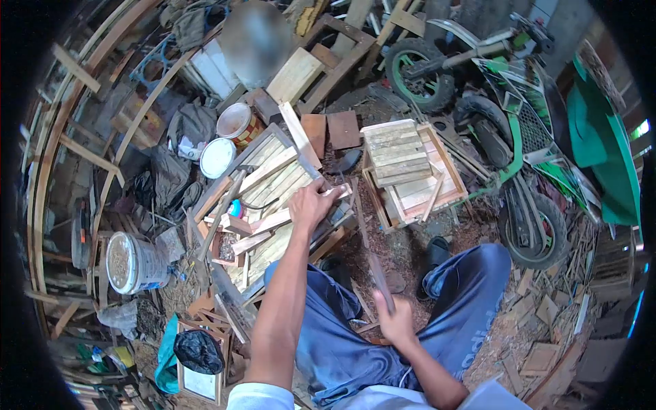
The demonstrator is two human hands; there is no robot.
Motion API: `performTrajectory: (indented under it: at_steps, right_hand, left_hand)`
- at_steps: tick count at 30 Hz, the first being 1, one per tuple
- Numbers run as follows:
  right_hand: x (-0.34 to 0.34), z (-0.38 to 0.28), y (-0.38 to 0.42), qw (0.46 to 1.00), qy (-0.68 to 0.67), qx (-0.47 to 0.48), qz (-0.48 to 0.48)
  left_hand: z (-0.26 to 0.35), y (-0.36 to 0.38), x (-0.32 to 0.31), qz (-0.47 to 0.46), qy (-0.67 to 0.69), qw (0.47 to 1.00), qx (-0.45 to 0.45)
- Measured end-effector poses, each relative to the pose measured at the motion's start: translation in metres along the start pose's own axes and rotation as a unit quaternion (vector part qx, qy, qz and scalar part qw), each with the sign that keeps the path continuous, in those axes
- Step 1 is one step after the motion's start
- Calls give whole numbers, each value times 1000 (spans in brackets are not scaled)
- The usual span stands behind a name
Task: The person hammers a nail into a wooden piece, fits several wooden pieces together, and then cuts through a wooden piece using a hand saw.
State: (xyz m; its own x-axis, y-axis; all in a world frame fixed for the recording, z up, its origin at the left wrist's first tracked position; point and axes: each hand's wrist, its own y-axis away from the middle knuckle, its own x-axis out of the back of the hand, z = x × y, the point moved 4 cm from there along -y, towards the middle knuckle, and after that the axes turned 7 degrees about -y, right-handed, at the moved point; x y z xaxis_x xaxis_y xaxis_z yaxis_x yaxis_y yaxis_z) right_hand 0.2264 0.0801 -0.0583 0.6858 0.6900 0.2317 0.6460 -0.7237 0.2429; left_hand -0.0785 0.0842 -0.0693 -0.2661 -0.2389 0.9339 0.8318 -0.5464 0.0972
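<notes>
Left hand [313, 206]: you grip a strip [344, 192] over the bench [225, 281].
Right hand [396, 320]: your fist wraps a long tool [380, 281] — upper end beside the strip.

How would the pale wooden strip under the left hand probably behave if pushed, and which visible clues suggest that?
The wooden strip would probably stay stiff, as it looks straight. It is likely light, being narrow. Pushed, it could slide or swivel, since no clamp shows on it, just the left hand.
</notes>
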Motion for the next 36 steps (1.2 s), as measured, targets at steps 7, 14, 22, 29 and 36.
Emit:
performTrajectory:
  at_steps: [7,14,22,29,36]
  right_hand:
    - [-33,-25,-75,997,-11,61,40]
    - [5,-7,-5,998,-41,36,30]
    - [-45,-31,-107,998,-1,57,6]
    - [13,10,11,999,34,-26,10]
    - [-49,-34,-122,994,22,99,28]
  left_hand:
    - [0,-2,1,-2,-9,1000,-8]
    - [-6,-3,-6,21,13,1000,-16]
    - [-2,-1,-2,-4,4,1000,-5]
    - [-5,-2,-4,16,2,1000,-21]
    - [-3,-1,-2,18,10,1000,-7]
